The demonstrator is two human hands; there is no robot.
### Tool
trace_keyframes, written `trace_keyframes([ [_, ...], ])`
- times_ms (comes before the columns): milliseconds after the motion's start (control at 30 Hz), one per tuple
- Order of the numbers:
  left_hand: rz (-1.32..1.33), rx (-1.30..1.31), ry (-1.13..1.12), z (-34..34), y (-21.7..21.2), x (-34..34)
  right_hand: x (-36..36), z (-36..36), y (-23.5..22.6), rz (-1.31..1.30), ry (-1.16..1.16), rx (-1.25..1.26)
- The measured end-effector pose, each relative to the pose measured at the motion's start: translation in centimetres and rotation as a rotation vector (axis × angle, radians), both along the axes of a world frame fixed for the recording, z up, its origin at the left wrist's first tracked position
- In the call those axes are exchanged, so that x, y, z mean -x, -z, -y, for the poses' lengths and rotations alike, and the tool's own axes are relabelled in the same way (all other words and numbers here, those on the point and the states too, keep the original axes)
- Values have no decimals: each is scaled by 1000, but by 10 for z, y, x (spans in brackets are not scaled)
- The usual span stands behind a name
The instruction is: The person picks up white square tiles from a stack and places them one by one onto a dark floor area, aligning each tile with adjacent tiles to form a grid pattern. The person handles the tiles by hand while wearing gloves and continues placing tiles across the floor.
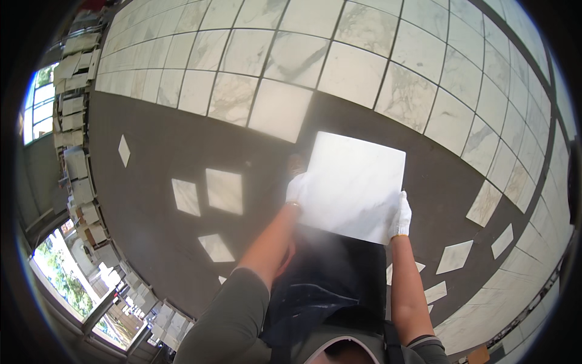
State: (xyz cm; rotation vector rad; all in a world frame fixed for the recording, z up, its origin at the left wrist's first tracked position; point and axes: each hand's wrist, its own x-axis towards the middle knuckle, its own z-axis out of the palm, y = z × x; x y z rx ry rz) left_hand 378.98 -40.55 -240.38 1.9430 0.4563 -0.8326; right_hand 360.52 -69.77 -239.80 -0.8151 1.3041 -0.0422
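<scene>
Between my two gloved hands I hold a square white marble tile (353, 187) with faint grey veins, its face turned up. My left hand (296, 189), in a white glove, grips the tile's left edge; its fingertips are hidden beneath. On the opposite edge my right hand (401, 215), also white-gloved, is closed round the side. The tile is in front of my dark apron (327, 285). Just beyond it, a plain white tile (282, 109) juts out from the front row of laid marble tiles (354, 76).
Loose tiles lie on the dark grey floor (151, 242): a pair of them (224, 191) to the left, several others (454, 256) to the right. Stacked slabs (74, 158) line the left wall beside windows (63, 267). More laid tiles (503, 291) curve along the right.
</scene>
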Motion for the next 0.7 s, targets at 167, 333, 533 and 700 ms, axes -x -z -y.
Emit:
trace_keyframes([
  [167,-156,-52,-93,2,78,-15,-31,-3,58,-166,-182,207],
  [333,-56,10,-100,2,155,-79,-81,-14,142,-121,-278,-124],
  [533,-29,64,-201,5,260,-157,-150,-23,267,85,-148,-204],
  [700,18,26,-118,0,308,-189,-176,-28,315,92,-106,-149],
])
